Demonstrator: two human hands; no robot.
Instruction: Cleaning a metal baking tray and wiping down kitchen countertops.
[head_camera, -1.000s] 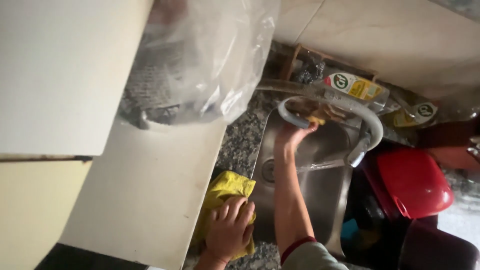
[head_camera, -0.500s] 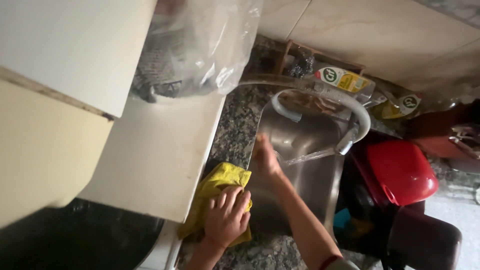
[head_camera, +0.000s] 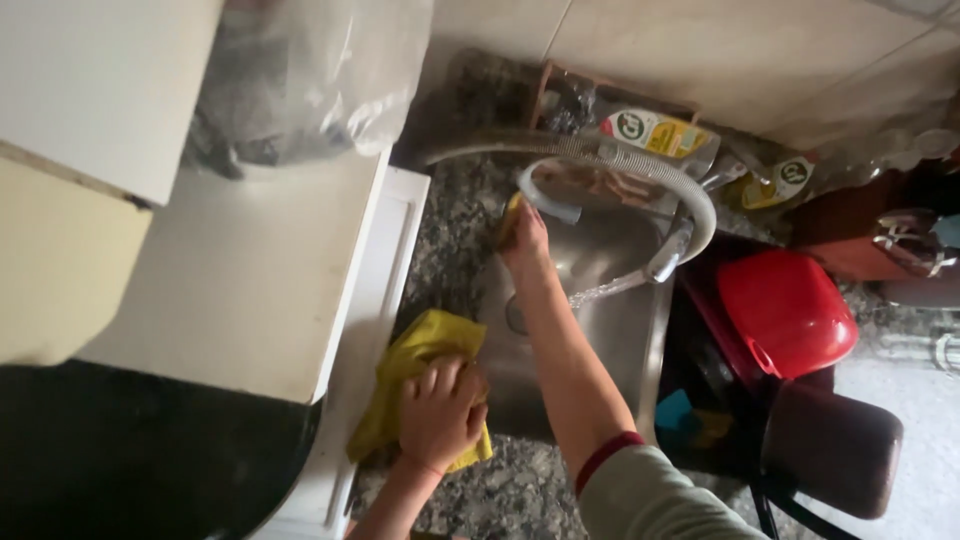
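Note:
My left hand (head_camera: 442, 412) presses a yellow cloth (head_camera: 405, 372) flat on the speckled stone counter (head_camera: 452, 250), beside the steel sink (head_camera: 600, 330). My right hand (head_camera: 524, 232) reaches to the sink's far left corner and grips a small yellow sponge (head_camera: 510, 218) against the rim. Water runs from the tap spout (head_camera: 668, 262) into the basin, just right of my right forearm.
A grey ribbed hose (head_camera: 640, 165) arcs over the sink. Two cleaner bottles (head_camera: 660, 132) lie behind it by the tiled wall. A red lid (head_camera: 785, 310) and a dark pot (head_camera: 830, 445) sit to the right. A white appliance top (head_camera: 250, 280) with a plastic bag (head_camera: 300, 80) is on the left.
My right hand has left the hose above the sink, come down and moved to the sink's left rim with the sponge. The left hand stays on the cloth. The view shifted.

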